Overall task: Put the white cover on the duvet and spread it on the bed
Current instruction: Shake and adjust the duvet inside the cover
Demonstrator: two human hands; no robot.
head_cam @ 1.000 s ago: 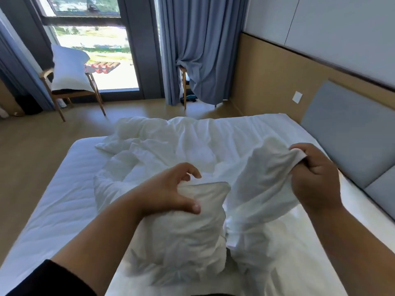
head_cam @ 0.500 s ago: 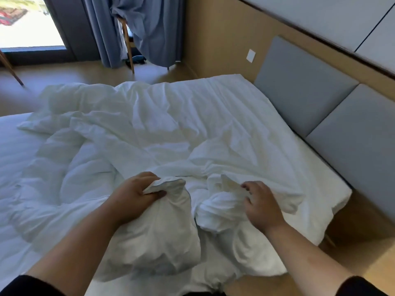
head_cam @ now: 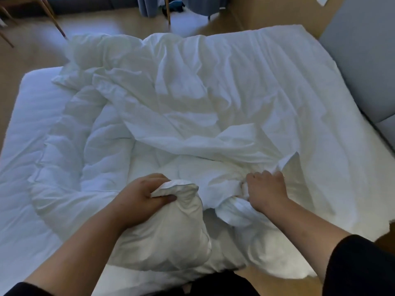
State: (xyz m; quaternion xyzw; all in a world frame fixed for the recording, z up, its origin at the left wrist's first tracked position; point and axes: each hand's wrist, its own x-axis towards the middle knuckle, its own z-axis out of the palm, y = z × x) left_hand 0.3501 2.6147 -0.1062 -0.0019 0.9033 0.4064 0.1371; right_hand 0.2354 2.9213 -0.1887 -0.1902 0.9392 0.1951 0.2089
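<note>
The duvet (head_cam: 70,167) lies bunched and puffy, quilted in soft ridges, across the near left of the bed (head_cam: 23,116). The thin white cover (head_cam: 245,86) spreads over the far and right side in sharp, papery creases. The left hand (head_cam: 139,199) grips a plump, piped corner of the duvet — thumb beneath, fingers curled over. The right hand (head_cam: 265,190) clutches a twisted knot of cover fabric just beside it. Compared with half a second earlier, the view has tipped further down and both hands sit slightly closer together — the right one now dug deeper into the folds.
</note>
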